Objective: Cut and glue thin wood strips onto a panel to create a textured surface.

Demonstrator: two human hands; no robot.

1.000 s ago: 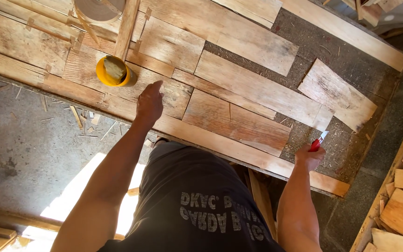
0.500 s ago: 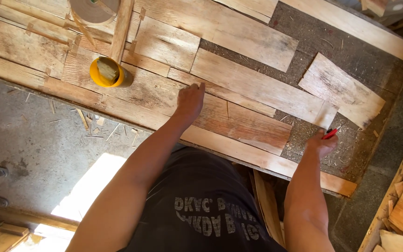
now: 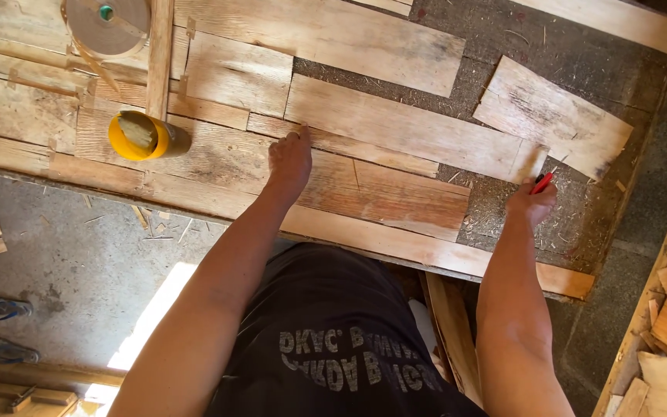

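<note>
Wood veneer strips [image 3: 364, 193] lie side by side across the near edge of the bench [image 3: 565, 224], and both hands rest on them. The left hand [image 3: 289, 162], fingers together, presses flat on a seam. The right hand [image 3: 533, 202] is closed around a red tool [image 3: 542, 183] at the strip's right end. A slip there could split the thin wood. Farther left, the yellow pot [image 3: 142, 136] lies tipped and might spill.
</note>
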